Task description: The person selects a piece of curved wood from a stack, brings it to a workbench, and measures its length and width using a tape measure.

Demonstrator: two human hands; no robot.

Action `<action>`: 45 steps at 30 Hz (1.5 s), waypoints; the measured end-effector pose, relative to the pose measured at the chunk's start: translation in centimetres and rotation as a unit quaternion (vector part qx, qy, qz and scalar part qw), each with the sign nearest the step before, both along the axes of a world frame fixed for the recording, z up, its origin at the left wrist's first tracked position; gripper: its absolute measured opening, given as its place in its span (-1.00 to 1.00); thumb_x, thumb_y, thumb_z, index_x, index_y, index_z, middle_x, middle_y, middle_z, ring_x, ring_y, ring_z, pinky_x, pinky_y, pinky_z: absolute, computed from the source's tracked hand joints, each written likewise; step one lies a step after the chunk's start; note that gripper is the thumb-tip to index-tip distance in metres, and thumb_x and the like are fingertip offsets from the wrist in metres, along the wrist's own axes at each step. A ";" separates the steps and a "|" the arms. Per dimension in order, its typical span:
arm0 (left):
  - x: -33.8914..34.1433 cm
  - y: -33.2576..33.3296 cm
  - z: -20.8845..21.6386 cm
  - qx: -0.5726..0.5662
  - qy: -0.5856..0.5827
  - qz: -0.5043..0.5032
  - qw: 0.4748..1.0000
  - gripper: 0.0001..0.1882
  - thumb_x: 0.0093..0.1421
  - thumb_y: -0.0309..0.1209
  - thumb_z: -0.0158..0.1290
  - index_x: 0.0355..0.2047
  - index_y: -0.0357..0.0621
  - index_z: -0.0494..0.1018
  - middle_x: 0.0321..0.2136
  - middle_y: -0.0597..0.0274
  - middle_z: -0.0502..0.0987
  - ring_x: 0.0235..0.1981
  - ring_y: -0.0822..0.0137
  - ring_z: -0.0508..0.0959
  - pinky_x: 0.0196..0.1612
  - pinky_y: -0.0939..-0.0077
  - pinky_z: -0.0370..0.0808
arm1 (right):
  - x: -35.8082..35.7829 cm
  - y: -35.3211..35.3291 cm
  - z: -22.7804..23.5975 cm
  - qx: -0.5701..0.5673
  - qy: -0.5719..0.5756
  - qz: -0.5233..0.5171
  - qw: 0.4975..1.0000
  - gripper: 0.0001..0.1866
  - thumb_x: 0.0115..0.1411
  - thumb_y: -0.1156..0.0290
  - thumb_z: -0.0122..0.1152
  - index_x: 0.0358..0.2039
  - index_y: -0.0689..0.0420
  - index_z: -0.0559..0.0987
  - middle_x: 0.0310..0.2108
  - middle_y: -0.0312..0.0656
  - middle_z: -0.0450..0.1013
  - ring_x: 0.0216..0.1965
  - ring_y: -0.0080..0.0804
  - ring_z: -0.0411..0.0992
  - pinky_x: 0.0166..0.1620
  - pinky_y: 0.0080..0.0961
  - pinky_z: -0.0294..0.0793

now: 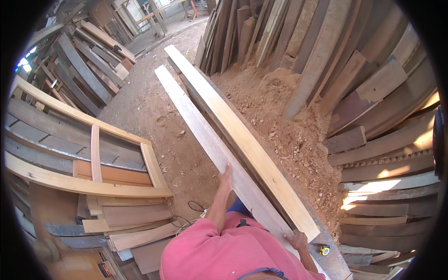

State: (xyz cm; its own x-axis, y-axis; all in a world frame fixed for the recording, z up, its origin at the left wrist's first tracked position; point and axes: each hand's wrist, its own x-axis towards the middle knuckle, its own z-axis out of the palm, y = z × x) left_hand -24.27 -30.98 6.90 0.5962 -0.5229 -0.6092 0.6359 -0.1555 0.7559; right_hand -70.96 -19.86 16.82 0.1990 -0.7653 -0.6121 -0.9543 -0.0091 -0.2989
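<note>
A long, pale greyish-pink board (205, 133) runs diagonally from the far left down past my right side. My left hand (226, 177) is closed on its left edge around mid-length, its lower fingers partly hidden. Closer to my body, my right hand (297, 240) grips the same board at its right edge. Beside it, a yellowish plank (240, 140) lies nearly parallel along a dark, narrow bench (330, 262), with a shadowed gap between the two. A yellow and black tape measure (324, 250) rests on the bench near my right hand.
At left stands a light wooden frame (95, 154) over stacked boards (140, 235). Many upright planks (298, 37) lean at the back right, and more boards (387, 196) line the right. Sawdust and chips (261, 100) cover the ground. A dark cable (196, 205) loops left of my body.
</note>
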 end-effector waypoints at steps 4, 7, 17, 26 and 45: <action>-0.6 -0.8 1.8 -0.005 0.005 -0.025 1.000 -0.23 0.17 0.00 0.22 0.15 -0.39 0.31 0.03 -0.10 0.47 0.03 0.02 0.51 0.10 0.04 0.45 | 0.5 0.7 -0.5 0.004 -0.006 -0.012 1.000 -0.25 -0.03 -0.32 0.30 -0.27 0.24 0.61 -0.35 0.17 0.57 -0.22 0.10 0.56 -0.12 -0.08 0.52; 0.7 -1.4 1.3 0.033 0.003 -0.020 0.999 -0.34 0.22 -0.08 0.19 0.12 -0.41 0.35 -0.01 -0.05 0.51 -0.01 0.12 0.52 0.08 0.21 0.46 | 1.9 0.5 -0.8 0.023 0.003 -0.021 1.000 -0.24 -0.04 -0.32 0.30 -0.27 0.24 0.61 -0.37 0.14 0.57 -0.23 0.10 0.56 -0.13 -0.09 0.53; 8.5 -6.0 -2.3 0.000 -0.039 -0.045 0.998 -0.31 0.21 -0.12 0.22 0.15 -0.40 0.32 0.03 0.03 0.49 -0.01 0.18 0.50 0.07 0.29 0.44 | 9.9 -2.4 -1.8 0.028 0.017 -0.066 0.997 -0.19 -0.04 -0.34 0.28 -0.13 0.21 0.57 -0.24 0.16 0.56 -0.11 0.13 0.52 -0.05 -0.04 0.49; 9.8 -8.7 -1.4 0.048 -0.046 -0.078 0.995 -0.17 0.13 0.08 0.23 0.13 -0.46 0.34 0.04 0.02 0.47 0.01 0.18 0.49 0.11 0.22 0.43 | 17.7 -12.1 1.9 -0.180 -0.006 -0.192 0.965 -0.34 0.04 0.13 0.35 0.12 0.11 0.39 0.10 0.05 0.33 0.12 0.09 0.30 0.12 -0.03 0.33; 7.6 -11.7 -1.3 0.096 -0.007 -0.108 0.989 -0.16 0.20 0.07 0.16 0.21 -0.43 0.25 0.10 -0.02 0.43 0.06 0.09 0.48 0.12 0.15 0.45 | 13.2 -17.2 -4.3 -0.039 0.084 -0.149 0.985 -0.02 0.02 -0.11 0.34 0.34 0.10 0.17 0.28 0.06 0.21 0.28 0.14 0.14 0.34 -0.04 0.01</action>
State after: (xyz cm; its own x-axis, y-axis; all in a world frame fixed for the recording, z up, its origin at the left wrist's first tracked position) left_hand -16.62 -42.73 5.56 0.4918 -0.5147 -0.7023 0.5621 -0.4283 0.7075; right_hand -57.71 -37.02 12.52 -0.1398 -0.8204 -0.5544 -0.9539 0.2618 -0.1468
